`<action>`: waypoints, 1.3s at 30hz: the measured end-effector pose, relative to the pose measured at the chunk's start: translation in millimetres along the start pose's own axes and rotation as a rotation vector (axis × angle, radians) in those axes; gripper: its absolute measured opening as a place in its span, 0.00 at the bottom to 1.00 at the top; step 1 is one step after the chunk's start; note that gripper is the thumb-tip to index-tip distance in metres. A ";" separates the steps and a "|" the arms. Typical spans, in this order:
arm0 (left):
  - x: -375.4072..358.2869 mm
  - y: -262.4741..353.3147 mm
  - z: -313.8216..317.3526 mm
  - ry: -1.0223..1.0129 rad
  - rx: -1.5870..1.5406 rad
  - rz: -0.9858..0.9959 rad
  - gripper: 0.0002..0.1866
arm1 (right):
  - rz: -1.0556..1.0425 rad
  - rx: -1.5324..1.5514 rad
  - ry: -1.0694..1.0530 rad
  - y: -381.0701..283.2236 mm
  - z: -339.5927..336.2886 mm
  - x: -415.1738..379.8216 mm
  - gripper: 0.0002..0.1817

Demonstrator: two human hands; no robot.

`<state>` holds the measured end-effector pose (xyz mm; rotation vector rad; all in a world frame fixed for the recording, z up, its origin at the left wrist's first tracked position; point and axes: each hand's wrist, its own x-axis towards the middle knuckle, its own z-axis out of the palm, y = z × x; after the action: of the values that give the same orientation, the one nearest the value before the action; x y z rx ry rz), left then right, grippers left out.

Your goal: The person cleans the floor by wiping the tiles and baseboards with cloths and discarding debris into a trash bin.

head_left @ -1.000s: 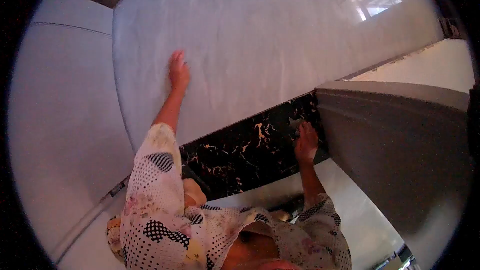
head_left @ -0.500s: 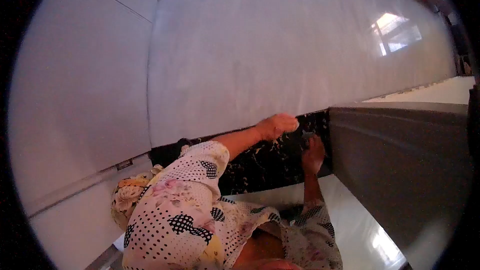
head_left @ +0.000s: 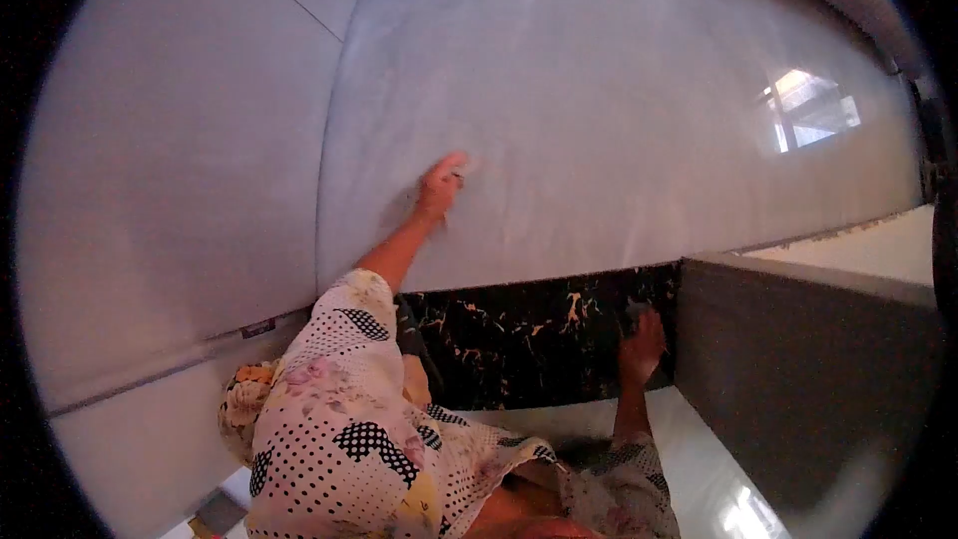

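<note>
My left hand (head_left: 441, 187) is at the large pale glossy surface (head_left: 579, 130), left of its middle, with the arm stretched out. Its fingers are bent together, and a small pale edge shows by them; what it is I cannot make out. Lower right, my right hand (head_left: 644, 344) is over the black marble strip (head_left: 509, 349) with gold veins, near its right end. A small greyish thing (head_left: 636, 311) shows at its fingertips, too blurred to name. Both arms wear patterned, dotted sleeves (head_left: 349, 339).
A pale panel (head_left: 190, 160) meets the large surface along a seam at left. A brown-grey panel (head_left: 798, 369) rises at right, beside the marble. Below the marble lies a shiny white surface (head_left: 699, 439). A bright window reflection (head_left: 813, 110) shows at upper right. Patterned floral fabric (head_left: 246, 399) is at lower left.
My left hand has moved from the marble's upper edge, up and left onto the pale surface. My right hand stays near the marble's right end. The view has shifted slightly.
</note>
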<state>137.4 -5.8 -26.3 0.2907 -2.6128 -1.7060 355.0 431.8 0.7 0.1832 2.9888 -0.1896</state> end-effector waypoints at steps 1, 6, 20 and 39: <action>14.0 -26.6 -20.8 0.142 0.100 0.076 0.22 | -0.019 0.023 0.043 1.0 5.2 0.7 0.22; 19.8 -46.2 -85.0 0.458 0.492 0.176 0.23 | -0.103 0.236 0.206 39.1 -15.6 -56.4 0.21; 25.7 131.0 148.9 -0.347 0.407 0.807 0.18 | 0.003 0.189 0.082 -12.2 -85.8 -83.9 0.13; -78.7 64.2 102.4 -0.940 0.095 0.204 0.22 | -0.068 0.230 0.198 -66.6 23.6 7.9 0.23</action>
<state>194.1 124.6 -2.2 -0.9865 -3.1112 -1.9511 341.8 364.0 -15.8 0.1318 3.1651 -0.5548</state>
